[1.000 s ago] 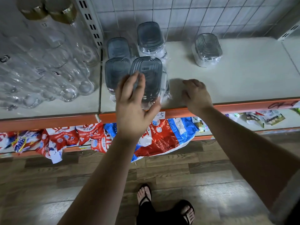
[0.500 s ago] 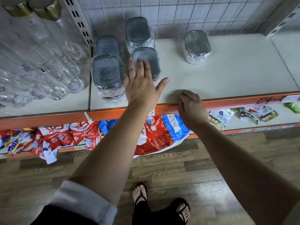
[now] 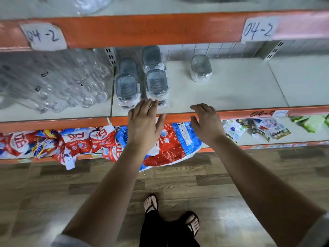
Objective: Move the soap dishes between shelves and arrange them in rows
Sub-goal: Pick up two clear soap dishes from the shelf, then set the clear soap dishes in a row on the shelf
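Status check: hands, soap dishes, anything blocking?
Left hand open, fingers at front-right soap dish stack. Right hand open, empty. Four stacks in two rows, one stray stack apart. Nothing blocking.

At centre we see soap dishes (image 3: 156,84) with smoky blue-grey, ribbed tops under clear wrap; the lone dish (image 3: 201,67) to their right is paler grey. We note orange shelf edges (image 3: 142,31) carrying white labels (image 3: 258,29) with dark handwriting, and an off-white shelf board (image 3: 231,86). Lower left, the packets (image 3: 80,141) are red, white and blue. The floor (image 3: 53,193) is brown wood-grain; the sandals (image 3: 190,226), black.
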Motion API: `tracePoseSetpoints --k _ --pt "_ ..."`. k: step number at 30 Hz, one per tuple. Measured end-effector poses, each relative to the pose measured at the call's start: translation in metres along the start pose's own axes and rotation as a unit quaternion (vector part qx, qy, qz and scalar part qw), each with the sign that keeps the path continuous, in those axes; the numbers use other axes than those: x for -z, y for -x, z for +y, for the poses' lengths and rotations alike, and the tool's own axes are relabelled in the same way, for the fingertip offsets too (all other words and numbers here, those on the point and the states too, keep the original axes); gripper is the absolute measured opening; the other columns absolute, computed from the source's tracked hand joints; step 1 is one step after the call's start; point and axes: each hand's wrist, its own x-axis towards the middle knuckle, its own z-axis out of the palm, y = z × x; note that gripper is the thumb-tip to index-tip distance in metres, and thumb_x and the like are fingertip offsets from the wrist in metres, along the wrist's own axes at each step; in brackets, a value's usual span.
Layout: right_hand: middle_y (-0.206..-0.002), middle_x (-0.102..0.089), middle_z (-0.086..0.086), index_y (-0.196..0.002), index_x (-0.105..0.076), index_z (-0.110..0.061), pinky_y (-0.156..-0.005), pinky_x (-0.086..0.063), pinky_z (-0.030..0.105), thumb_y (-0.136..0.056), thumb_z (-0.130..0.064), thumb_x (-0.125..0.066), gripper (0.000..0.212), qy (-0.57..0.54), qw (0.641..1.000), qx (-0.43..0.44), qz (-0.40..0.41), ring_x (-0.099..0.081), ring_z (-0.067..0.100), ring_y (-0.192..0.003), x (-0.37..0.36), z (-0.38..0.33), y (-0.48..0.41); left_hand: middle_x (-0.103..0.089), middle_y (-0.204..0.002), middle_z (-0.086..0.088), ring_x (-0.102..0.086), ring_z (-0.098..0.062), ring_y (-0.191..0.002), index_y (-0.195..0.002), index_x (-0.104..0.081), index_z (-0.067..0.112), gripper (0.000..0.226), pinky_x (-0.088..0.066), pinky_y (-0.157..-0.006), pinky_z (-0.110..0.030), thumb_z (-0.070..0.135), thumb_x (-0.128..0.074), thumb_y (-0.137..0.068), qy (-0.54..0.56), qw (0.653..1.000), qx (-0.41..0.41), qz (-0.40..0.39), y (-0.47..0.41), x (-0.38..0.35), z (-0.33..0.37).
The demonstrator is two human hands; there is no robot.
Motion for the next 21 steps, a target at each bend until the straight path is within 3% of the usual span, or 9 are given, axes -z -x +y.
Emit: tracePoseSetpoints --k 7,12,16,21 --pt "-0.104 -0.069 0.014 -0.114 -0.066 -0.005 -0.086 -0.052 0.046 -0.088 -0.013 -0.056 0.029 -0.049 0.994 0.064 0.072 -0.060 0.038 -0.099 0.075 -0.043 0.026 -0.067 -0.112 -0.009 -0.062 -0.030 -0.103 -0.125 -0.066 0.009 0.046 -0.043 -0.087 -0.044 0.038 -0.041 -0.100 -0.028 0.996 0.020 0.081 0.044 0.071 0.022" --pt "-0.087 -0.064 0.006 -0.098 -0.063 -0.008 -0.066 -0.043 0.030 -0.088 -0.019 -0.059 0.016 -0.070 0.983 0.133 0.107 -0.057 0.029 -0.087 0.124 -0.093 0.017 -0.064 -0.096 -0.008 -0.061 -0.030 -0.084 -0.115 -0.068 0.010 0.042 -0.038 -0.079 -0.042 0.037 -0.040 -0.099 -0.047 0.985 0.022 0.167 0.050 0.124 0.026" --pt "-0.090 -0.065 0.006 -0.100 -0.064 -0.008 -0.069 -0.046 0.034 -0.088 -0.019 -0.062 0.016 -0.078 0.972 0.170 0.139 -0.057 0.029 -0.090 0.154 -0.134 -0.007 -0.064 -0.099 -0.007 -0.061 -0.030 -0.086 -0.115 -0.068 0.012 0.039 -0.035 -0.080 -0.041 0.036 -0.043 -0.097 -0.050 0.976 0.032 0.208 0.037 0.163 0.007" --pt "-0.096 -0.066 0.003 -0.101 -0.064 -0.012 -0.074 -0.049 0.036 -0.089 -0.035 -0.048 0.031 -0.072 0.966 0.202 0.148 -0.058 0.028 -0.095 0.166 -0.187 -0.043 -0.065 -0.105 -0.005 -0.060 -0.029 -0.091 -0.113 -0.069 0.015 0.038 -0.033 -0.084 -0.040 0.036 -0.042 -0.096 -0.053 0.970 0.052 0.233 0.017 0.203 -0.039"
